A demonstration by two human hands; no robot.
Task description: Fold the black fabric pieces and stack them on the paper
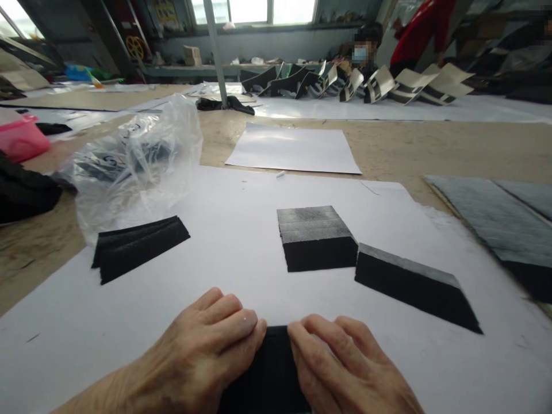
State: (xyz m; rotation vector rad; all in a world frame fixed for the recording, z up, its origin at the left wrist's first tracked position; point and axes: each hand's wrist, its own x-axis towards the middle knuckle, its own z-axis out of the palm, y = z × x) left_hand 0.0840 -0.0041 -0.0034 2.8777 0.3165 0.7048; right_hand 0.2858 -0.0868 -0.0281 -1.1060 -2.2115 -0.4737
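My left hand (207, 351) and my right hand (345, 368) rest side by side at the near edge of a big white sheet (233, 253). Both are curled, fingers pressed together, gripping a small black stack of fabric pieces (271, 368) between them. Most of that stack is hidden under my hands. Farther out on the sheet stands a squared black stack with a grey top (314, 238). To its right lies a long slanted black stack (414, 284). A fanned black pile (138, 247) lies at the left.
A crumpled clear plastic bag (138, 161) with dark printed pieces sits at the left. A smaller white sheet (293, 149) lies beyond. Grey-topped sheets (495, 218) lie at right, a pink box (21, 138) and black cloth at far left. People work at the back by fanned pieces (379, 86).
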